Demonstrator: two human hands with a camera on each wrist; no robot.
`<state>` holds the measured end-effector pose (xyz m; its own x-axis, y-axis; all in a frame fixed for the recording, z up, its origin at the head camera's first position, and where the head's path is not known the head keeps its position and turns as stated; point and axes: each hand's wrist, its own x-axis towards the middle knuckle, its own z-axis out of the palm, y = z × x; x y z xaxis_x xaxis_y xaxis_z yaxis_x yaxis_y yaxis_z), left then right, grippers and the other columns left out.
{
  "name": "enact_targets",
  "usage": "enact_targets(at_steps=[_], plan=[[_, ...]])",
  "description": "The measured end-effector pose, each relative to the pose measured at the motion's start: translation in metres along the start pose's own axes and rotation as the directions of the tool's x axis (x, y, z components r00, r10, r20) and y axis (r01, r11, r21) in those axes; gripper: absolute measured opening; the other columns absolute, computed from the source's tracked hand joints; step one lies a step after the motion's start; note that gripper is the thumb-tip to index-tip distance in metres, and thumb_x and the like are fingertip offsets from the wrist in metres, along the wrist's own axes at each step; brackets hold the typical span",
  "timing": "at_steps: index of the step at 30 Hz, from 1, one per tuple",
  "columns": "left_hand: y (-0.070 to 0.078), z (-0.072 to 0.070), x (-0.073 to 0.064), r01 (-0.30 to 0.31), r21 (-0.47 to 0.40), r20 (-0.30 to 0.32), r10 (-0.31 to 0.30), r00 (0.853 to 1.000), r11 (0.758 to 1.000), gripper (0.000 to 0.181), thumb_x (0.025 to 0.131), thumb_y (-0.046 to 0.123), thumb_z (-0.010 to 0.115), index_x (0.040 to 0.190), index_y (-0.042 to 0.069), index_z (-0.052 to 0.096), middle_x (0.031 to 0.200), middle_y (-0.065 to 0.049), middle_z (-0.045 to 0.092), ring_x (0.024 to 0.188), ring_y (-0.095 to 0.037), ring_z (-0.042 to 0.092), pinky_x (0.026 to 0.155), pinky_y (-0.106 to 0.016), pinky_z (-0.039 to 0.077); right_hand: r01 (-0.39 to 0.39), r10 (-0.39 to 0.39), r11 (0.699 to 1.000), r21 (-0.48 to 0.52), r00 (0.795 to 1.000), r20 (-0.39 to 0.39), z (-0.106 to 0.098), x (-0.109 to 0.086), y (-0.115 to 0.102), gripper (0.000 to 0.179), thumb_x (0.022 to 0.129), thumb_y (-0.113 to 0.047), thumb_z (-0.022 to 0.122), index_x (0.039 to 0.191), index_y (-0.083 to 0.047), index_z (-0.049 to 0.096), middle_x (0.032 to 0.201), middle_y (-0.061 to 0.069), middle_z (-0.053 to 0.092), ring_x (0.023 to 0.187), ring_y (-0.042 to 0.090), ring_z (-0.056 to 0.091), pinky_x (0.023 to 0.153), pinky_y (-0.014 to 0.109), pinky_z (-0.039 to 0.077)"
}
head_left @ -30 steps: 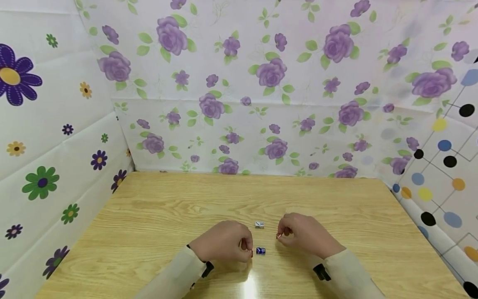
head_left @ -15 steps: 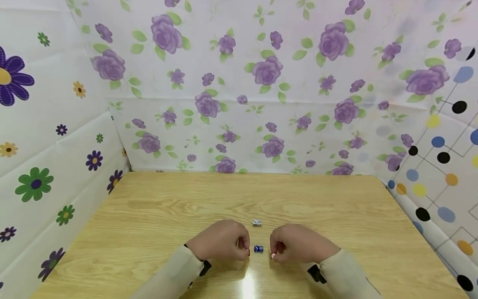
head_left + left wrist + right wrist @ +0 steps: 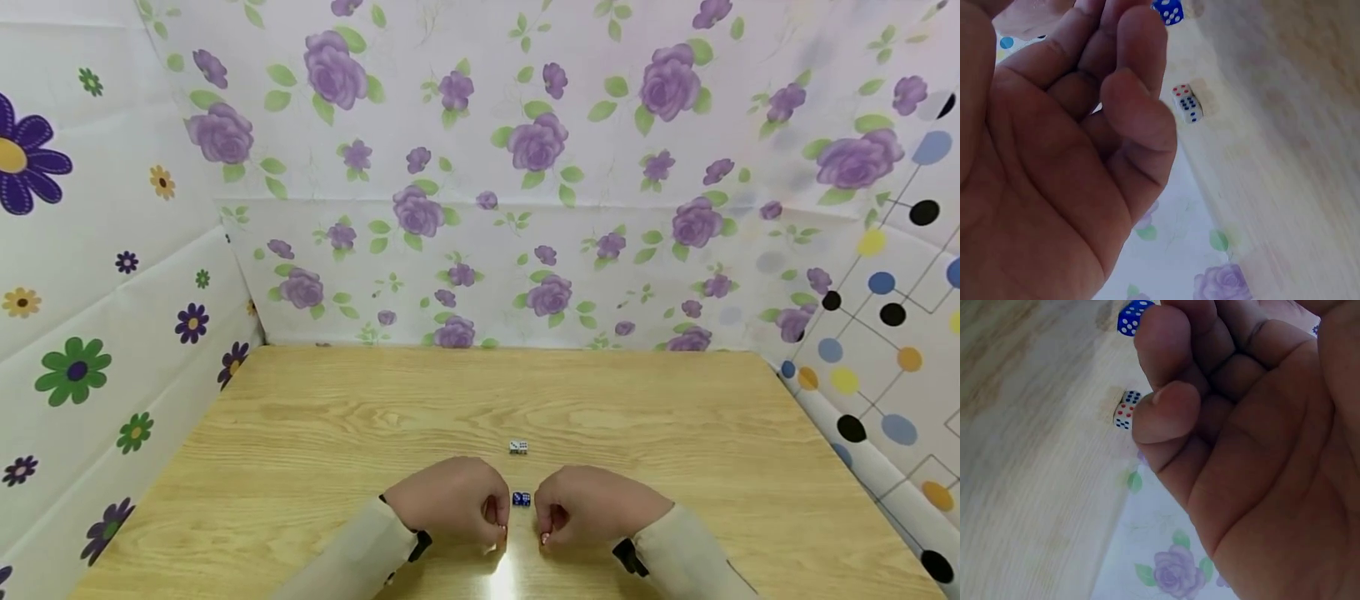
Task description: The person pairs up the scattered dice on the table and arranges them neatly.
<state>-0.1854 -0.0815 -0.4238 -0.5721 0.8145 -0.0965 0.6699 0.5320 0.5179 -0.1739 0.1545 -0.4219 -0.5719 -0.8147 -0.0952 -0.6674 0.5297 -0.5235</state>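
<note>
My left hand [image 3: 453, 502] pinches a small red die [image 3: 503, 532] between thumb and fingertips, low over the table. Opposite it, my right hand [image 3: 596, 505] pinches another red die [image 3: 545, 538], a short gap away. Just beyond the fingertips, between the hands, two blue dice [image 3: 521, 499] sit side by side. Farther back, a pair of white dice [image 3: 518, 447] stands together. Both wrist views show the white dice [image 3: 1187, 103] and a blue die [image 3: 1132, 317] past the curled fingers; the red dice are hidden there.
The wood-grain table [image 3: 360, 400] runs back to a white cloth wall [image 3: 480, 242] with purple roses. A flower-print cloth [image 3: 150, 350] borders the left side and a dotted cloth [image 3: 862, 400] the right.
My right hand has come left and toward the body with its red die, from beside the white dice to near the left hand. The left hand has shifted slightly nearer the body.
</note>
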Motion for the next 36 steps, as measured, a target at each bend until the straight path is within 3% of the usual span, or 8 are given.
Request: enact_targets(at_steps=[14, 27, 36], plan=[[0.008, 0.012, 0.001, -0.019, 0.035, 0.094, 0.016, 0.995, 0.999, 0.014, 0.077, 0.026, 0.074, 0.068, 0.031, 0.064, 0.063, 0.025, 0.055, 0.058, 0.009, 0.050, 0.055, -0.013, 0.043, 0.018, -0.017, 1.000, -0.006, 0.998, 0.063, 0.011, 0.004, -0.003, 0.014, 0.078, -0.030, 0.077, 0.075, -0.028, 0.063, 0.069, -0.020, 0.055, 0.058, -0.008, 0.045, 0.051, 0.015, 0.042], [0.010, 0.012, -0.001, -0.023, 0.011, 0.088, 0.022, 0.996, 1.000, 0.012, 0.078, 0.031, 0.076, 0.072, 0.031, 0.067, 0.066, 0.027, 0.056, 0.060, 0.011, 0.052, 0.056, -0.012, 0.044, 0.027, -0.025, 0.999, -0.028, 0.997, 0.074, 0.012, 0.004, -0.002, 0.014, 0.077, -0.029, 0.078, 0.077, -0.026, 0.064, 0.071, -0.019, 0.056, 0.059, -0.008, 0.045, 0.052, 0.014, 0.042], [0.008, 0.013, 0.000, -0.028, -0.014, 0.125, 0.030, 0.992, 1.000, 0.011, 0.080, 0.021, 0.075, 0.074, 0.028, 0.069, 0.066, 0.025, 0.058, 0.060, 0.010, 0.053, 0.056, -0.012, 0.045, 0.042, -0.040, 0.999, -0.022, 0.995, 0.095, 0.012, 0.004, -0.004, 0.011, 0.080, -0.020, 0.074, 0.078, -0.024, 0.064, 0.071, -0.018, 0.056, 0.059, -0.008, 0.045, 0.052, 0.014, 0.042]])
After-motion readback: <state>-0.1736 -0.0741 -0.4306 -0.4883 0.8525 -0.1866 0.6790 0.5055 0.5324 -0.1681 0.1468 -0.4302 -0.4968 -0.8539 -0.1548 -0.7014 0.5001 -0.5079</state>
